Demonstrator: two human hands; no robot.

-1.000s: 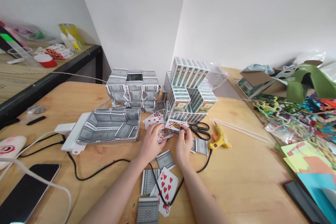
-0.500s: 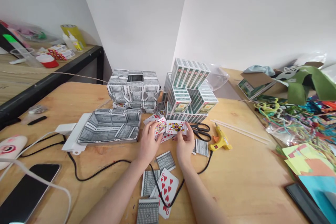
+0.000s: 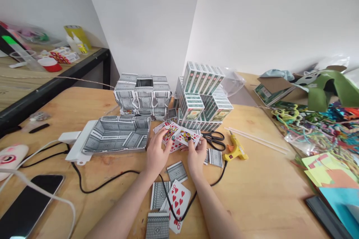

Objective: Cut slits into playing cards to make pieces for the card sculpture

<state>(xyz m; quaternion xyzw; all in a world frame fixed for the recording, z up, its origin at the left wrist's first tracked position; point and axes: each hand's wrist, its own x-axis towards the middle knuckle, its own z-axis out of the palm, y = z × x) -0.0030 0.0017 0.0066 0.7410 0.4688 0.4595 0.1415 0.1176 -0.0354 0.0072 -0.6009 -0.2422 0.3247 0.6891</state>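
Between my hands are face-up playing cards. My left hand (image 3: 157, 150) pinches a red face card (image 3: 170, 131) at its left side. My right hand (image 3: 197, 155) grips another face card (image 3: 183, 134), thumb on top, its left end meeting the first card. More red-suited cards lie beneath them. Nearer me on the table are folded grey-backed cards (image 3: 177, 172) and a nine of hearts (image 3: 177, 203), crossed by a black cable. An open tray made of grey-backed cards (image 3: 116, 134) sits left of my hands, with a blocky card structure (image 3: 143, 97) behind it.
Stacked card boxes (image 3: 203, 97) stand behind my hands. Black scissors (image 3: 214, 140), a yellow glue gun (image 3: 236, 148) and clear sticks (image 3: 258, 140) lie right. A white power strip (image 3: 82, 142) and phone (image 3: 32, 205) are left; coloured paper (image 3: 331, 175) is far right.
The right-hand card has tilted, its right end now lower, and its left end has come up against the left-hand card. Both hands have shifted slightly; the left-hand card lies flatter.
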